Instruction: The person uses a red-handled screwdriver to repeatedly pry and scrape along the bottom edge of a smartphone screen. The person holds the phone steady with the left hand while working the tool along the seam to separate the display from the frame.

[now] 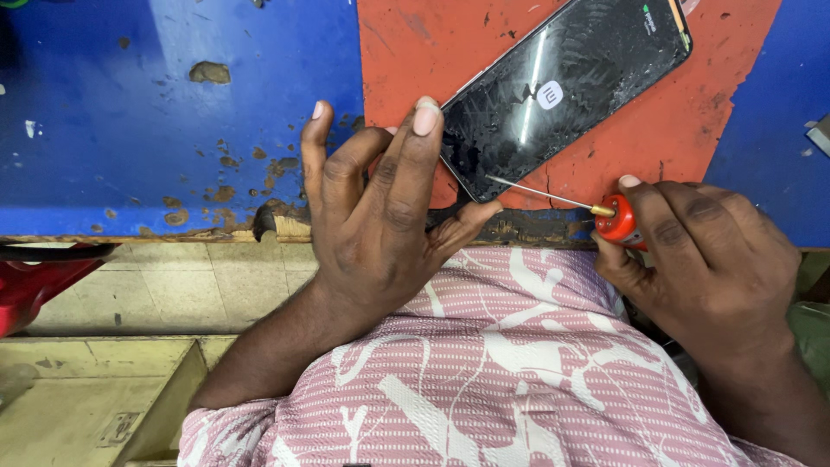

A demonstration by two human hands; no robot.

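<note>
Left hand (380, 207) fingers splayed, pinning black phone (562, 91), right hand (700, 259) fingers gripping red screwdriver (616, 218)

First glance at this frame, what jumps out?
A black phone with a cracked glass face lies slantwise on the red mat at the top, over a chipped blue bench. The left hand pins the phone's lower corner, fingers spread. The right hand grips a red-handled screwdriver, its thin shaft angled in at that same corner.
</note>
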